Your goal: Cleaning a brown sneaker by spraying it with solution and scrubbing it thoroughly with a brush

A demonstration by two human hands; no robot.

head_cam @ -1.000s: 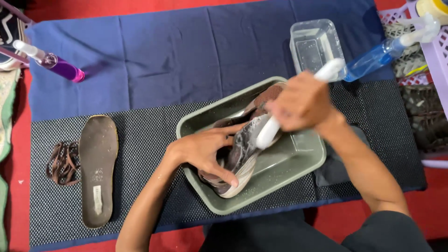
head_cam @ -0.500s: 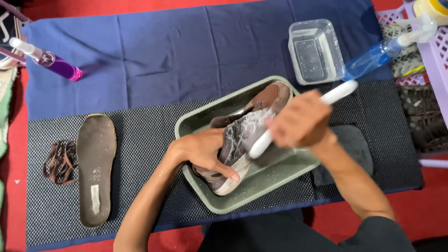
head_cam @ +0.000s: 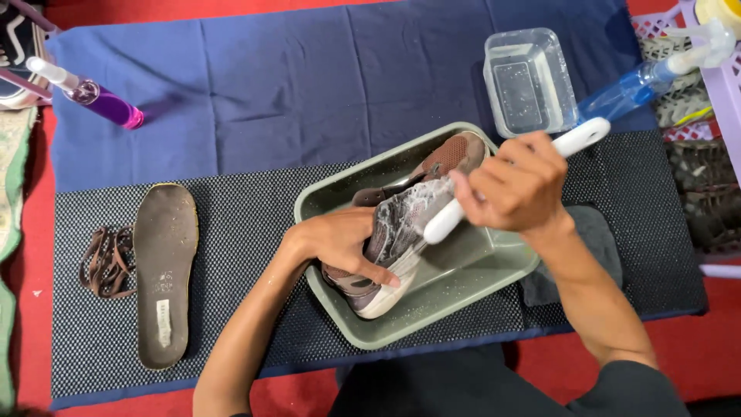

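far left i see brown laces (head_cam: 104, 261) beside a dark insole (head_cam: 164, 272) on the black mat (head_cam: 247, 224). my left hand (head_cam: 336, 243) grips a foamy brown shoe (head_cam: 401, 228), which lies tilted in the grey-green tray (head_cam: 432, 309). my right hand (head_cam: 517, 185) is closed on a white brush (head_cam: 455, 216), its head seemingly touching the shoe's side.

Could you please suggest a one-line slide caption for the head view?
Left hand steadies a soapy shoe in a grey-green tub while the right hand holds a white-handled brush against it.
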